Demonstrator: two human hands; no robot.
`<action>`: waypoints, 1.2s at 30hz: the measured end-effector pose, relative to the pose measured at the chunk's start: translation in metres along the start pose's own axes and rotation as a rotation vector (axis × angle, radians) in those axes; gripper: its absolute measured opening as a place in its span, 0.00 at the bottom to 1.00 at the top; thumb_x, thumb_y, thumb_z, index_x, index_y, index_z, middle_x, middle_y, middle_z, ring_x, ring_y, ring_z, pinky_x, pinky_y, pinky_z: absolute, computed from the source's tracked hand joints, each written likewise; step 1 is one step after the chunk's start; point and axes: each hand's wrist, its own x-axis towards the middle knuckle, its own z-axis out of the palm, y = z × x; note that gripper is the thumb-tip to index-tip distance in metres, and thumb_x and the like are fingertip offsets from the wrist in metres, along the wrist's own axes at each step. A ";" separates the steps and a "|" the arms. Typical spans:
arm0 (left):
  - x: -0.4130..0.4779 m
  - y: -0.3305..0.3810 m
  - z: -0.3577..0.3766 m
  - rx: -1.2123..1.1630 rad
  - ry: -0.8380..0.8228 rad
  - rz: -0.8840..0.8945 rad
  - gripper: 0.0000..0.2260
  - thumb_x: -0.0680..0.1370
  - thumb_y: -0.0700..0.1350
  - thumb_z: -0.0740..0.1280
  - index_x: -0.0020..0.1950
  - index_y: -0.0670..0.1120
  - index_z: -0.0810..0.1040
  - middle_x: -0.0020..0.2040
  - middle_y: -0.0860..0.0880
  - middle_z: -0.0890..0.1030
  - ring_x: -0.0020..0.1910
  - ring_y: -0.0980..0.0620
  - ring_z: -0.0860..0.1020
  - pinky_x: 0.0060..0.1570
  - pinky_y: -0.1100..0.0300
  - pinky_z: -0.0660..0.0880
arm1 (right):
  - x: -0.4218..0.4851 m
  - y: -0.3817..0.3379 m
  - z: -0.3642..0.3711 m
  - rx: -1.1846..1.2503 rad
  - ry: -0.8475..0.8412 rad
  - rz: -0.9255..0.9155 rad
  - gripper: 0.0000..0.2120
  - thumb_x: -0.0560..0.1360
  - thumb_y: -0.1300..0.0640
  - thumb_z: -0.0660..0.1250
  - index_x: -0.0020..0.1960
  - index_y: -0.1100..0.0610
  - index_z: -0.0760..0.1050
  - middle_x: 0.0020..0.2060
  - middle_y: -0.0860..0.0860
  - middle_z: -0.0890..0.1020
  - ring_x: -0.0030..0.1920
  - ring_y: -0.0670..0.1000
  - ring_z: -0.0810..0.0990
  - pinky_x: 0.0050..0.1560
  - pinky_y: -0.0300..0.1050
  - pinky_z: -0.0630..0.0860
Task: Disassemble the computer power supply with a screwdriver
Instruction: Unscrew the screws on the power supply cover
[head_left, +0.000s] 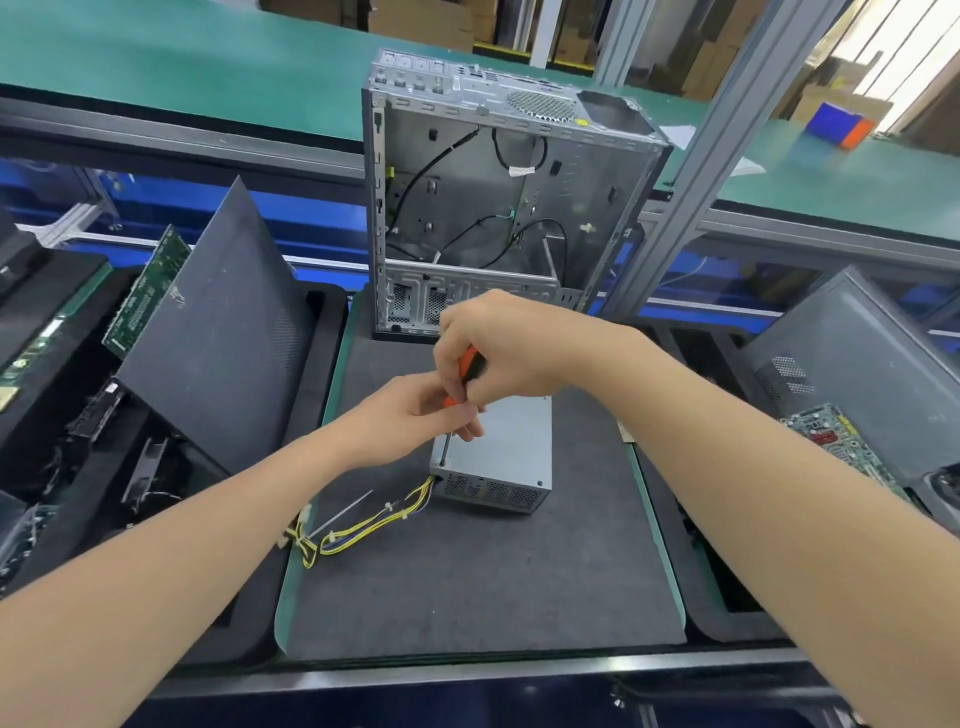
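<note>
A grey metal power supply (511, 452) lies on the dark mat (467, 582), its yellow and black cable bundle (363, 527) trailing to the left. My right hand (498, 345) grips the orange and black handle of a screwdriver (460, 387) from above. The metal shaft points down, and its tip stands on the near left corner of the supply's top. My left hand (415, 415) pinches the screwdriver low on the handle, where the shaft begins.
An empty silver computer case (498, 208) stands upright just behind the mat. Dark side panels (218, 332) and circuit boards lean in black trays on the left, another panel (872, 374) and board on the right. An aluminium post (701, 182) rises at the right.
</note>
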 end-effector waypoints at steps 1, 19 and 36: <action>0.000 -0.001 0.001 -0.005 -0.006 0.003 0.08 0.85 0.53 0.66 0.58 0.51 0.82 0.52 0.53 0.88 0.55 0.54 0.85 0.57 0.66 0.78 | 0.001 0.002 0.001 0.001 0.002 -0.017 0.10 0.68 0.60 0.71 0.41 0.45 0.84 0.42 0.44 0.78 0.44 0.42 0.77 0.43 0.47 0.79; 0.001 0.006 0.004 0.061 -0.015 -0.033 0.16 0.83 0.60 0.63 0.57 0.50 0.83 0.51 0.57 0.88 0.55 0.59 0.84 0.60 0.57 0.77 | 0.008 -0.023 0.025 -0.021 0.265 0.391 0.13 0.80 0.47 0.66 0.44 0.55 0.69 0.37 0.51 0.74 0.38 0.58 0.76 0.33 0.45 0.67; -0.005 0.006 0.007 0.044 -0.037 -0.043 0.13 0.86 0.49 0.62 0.53 0.48 0.85 0.50 0.55 0.88 0.55 0.61 0.84 0.54 0.74 0.74 | -0.009 -0.022 0.018 -0.028 0.243 0.064 0.09 0.76 0.46 0.67 0.49 0.52 0.78 0.38 0.46 0.77 0.43 0.49 0.76 0.43 0.50 0.76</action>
